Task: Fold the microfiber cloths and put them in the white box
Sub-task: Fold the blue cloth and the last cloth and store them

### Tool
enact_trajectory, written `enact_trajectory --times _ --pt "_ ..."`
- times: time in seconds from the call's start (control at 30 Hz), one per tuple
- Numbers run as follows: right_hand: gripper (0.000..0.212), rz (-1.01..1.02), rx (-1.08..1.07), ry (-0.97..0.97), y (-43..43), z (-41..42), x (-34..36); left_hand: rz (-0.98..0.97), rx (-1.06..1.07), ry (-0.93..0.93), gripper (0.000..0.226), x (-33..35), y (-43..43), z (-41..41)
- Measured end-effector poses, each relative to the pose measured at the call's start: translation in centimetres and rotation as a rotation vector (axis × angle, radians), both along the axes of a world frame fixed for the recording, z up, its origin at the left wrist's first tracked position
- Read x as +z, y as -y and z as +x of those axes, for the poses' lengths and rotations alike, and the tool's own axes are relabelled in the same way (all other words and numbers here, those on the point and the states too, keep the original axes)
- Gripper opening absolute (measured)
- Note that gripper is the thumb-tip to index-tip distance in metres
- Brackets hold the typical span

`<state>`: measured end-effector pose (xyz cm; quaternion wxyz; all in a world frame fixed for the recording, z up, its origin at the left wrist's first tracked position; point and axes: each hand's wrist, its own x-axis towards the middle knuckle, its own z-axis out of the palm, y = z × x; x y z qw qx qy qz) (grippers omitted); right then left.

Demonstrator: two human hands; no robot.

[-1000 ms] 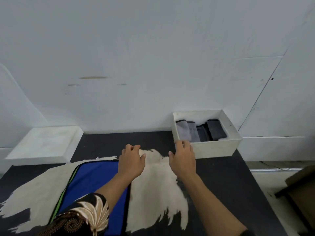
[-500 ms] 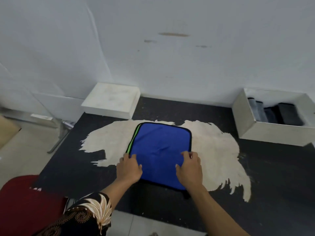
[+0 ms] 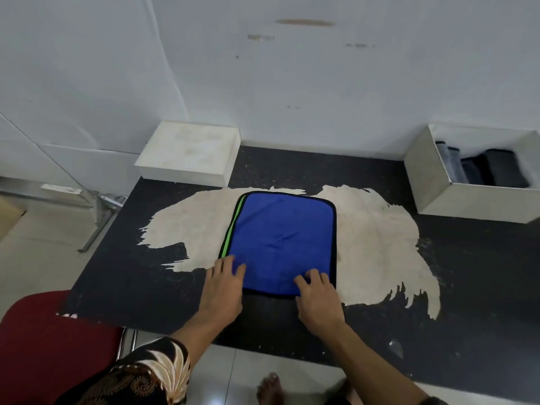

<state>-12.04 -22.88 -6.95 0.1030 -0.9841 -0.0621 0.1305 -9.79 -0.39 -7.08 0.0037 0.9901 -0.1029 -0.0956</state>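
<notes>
A blue microfiber cloth (image 3: 280,241) with black trim and a green strip on its left side lies flat, folded once, on the worn black table (image 3: 467,287). My left hand (image 3: 223,286) rests on its near left corner, fingers spread over the edge. On the near right corner lies my right hand (image 3: 318,299), fingertips curled onto the hem. Neither hand has lifted the cloth. The white box (image 3: 473,200) stands at the table's far right with several folded grey and dark cloths (image 3: 479,169) upright inside.
A white box lid (image 3: 190,153) lies upside down at the table's far left against the wall. A red chair seat (image 3: 43,346) is at my lower left. My bare foot (image 3: 270,388) shows on the tiled floor below the table's near edge.
Both hands drew back from the far edge near the white box to the cloth's near corners. My view swung left and down, so the box now sits at the right.
</notes>
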Motion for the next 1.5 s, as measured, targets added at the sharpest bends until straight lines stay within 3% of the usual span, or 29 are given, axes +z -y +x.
enact_trajectory --times 0.1,0.2,0.4,0.8,1.0,1.13,1.27,1.37,1.43,1.5 --pt "0.049 -0.076 0.041 -0.009 -0.3 -0.8 0.2 0.015 -0.217 0.01 0.073 -0.5 1.0 0.0" --pt "0.046 -0.12 0.055 -0.015 -0.9 -1.4 0.3 0.015 -0.319 -0.021 0.058 -0.3 2.2 0.2" --pt "0.038 -0.141 0.089 -0.015 -0.6 -1.0 0.4 0.094 -0.345 -0.01 0.034 1.0 3.1 1.1" --pt "0.026 -0.248 0.183 -0.005 -1.4 -0.1 1.7 0.304 -0.379 -0.093 0.037 1.9 5.4 0.2" --pt "0.032 -0.13 0.029 0.002 -0.9 1.1 2.4 0.243 -0.301 -0.078 0.025 2.2 5.6 0.5" --pt "0.028 -0.038 -0.072 -0.011 -0.1 1.9 3.4 0.18 -0.224 -0.065 0.033 2.4 5.4 1.3" --pt "0.035 -0.066 -0.117 -0.018 1.0 2.9 4.1 0.093 -0.054 -0.024 0.026 2.9 3.7 2.5" --pt "0.029 -0.055 -0.173 0.017 2.3 3.8 4.1 0.004 0.047 0.07 0.025 3.1 2.1 4.0" --pt "0.024 -0.022 -0.204 0.064 3.0 4.7 4.1 -0.079 0.027 0.111 0.023 3.2 1.1 5.1" --pt "0.021 0.026 -0.185 0.092 3.4 5.3 4.0 -0.095 -0.127 0.017 0.038 3.1 0.4 5.6"
